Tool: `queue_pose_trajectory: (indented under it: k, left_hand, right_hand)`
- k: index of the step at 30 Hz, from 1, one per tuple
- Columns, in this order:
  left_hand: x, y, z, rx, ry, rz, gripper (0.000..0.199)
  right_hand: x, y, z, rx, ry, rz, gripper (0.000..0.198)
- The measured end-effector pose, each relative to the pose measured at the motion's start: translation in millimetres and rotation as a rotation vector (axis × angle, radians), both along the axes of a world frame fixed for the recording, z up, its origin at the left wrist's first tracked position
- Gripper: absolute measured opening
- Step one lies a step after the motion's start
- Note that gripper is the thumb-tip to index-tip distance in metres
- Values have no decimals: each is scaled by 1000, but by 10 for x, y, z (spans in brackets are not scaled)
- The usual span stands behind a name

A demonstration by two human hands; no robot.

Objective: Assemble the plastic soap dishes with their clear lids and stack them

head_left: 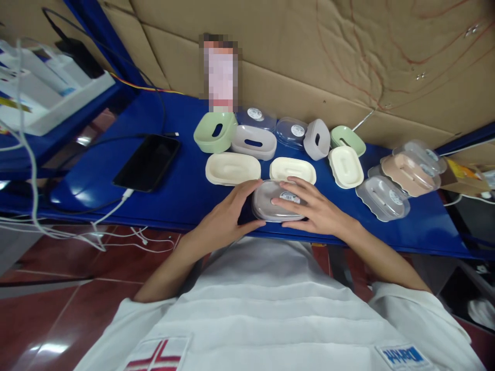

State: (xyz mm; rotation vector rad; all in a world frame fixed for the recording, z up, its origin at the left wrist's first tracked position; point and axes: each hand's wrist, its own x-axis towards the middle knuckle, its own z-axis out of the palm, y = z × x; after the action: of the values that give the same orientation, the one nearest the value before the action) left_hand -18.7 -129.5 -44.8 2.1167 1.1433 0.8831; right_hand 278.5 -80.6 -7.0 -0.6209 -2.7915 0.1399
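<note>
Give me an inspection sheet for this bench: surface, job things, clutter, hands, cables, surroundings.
Surface: blue table, visibly occupied.
Job things: lidded grey box between the hands; three cream trays, slotted boxes behind; stacked lidded boxes at right.
Clutter: black phone, left.
Hands: left hand around one end, right hand spread over the lid; grip unclear.
Cables: white cable at the phone.
Surroundings: cardboard behind, tiled floor below.

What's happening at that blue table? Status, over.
Left hand and right hand around clear-lidded container, fingers spread. Cream tray close behind it. Black phone well off left.
</note>
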Motion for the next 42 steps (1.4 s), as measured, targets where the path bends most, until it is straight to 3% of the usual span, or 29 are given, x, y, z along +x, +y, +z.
queue_pose_trajectory:
  k: [3,8,10,12,17,20,23,27,30,32,34,39,42]
  left_hand:
    - [-11,-15,3,0,-39,-1,84]
    - [-11,-39,69,-36,22,4,76]
    - [-2,-40,109,-35,61,-3,71]
    - [6,-37,141,-39,91,-14,65]
    - [6,-29,145,-35,138,-31,58]
    - [-3,-24,121,-27,154,-47,57]
    - [-9,-19,101,-10,158,-62,55]
    - [-9,-20,75,31,167,-75,51]
    - [10,-8,86,121,212,-73,48]
    - [46,34,141,217,280,-76,46]
    - [111,128,238,309,375,-101,43]
    - [379,599,498,459,626,-199,43]
    - [528,906,562,470,749,-325,29]
  right_hand:
    - [230,-47,138,64,16,-105,71]
    - [1092,-199,368,336,147,-511,85]
    - [1515,-227,355,494,209,-638,86]
    - [1880,-226,276,542,218,-738,84]
    - [2294,-178,81,475,149,-914,78]
    - [2208,-172,129,559,101,-954,84]
    - [1880,-187,254,595,77,-944,85]
    - [1174,-138,350,409,8,-797,64]
    - [672,29,323,232,-147,-585,55]
    - [436,196,282,140,-216,-435,51]
    - [293,377,237,103,-203,-374,49]
    - [228,717,78,266,-2,-705,59]
    - [265,778,-36,238,-17,-813,65]
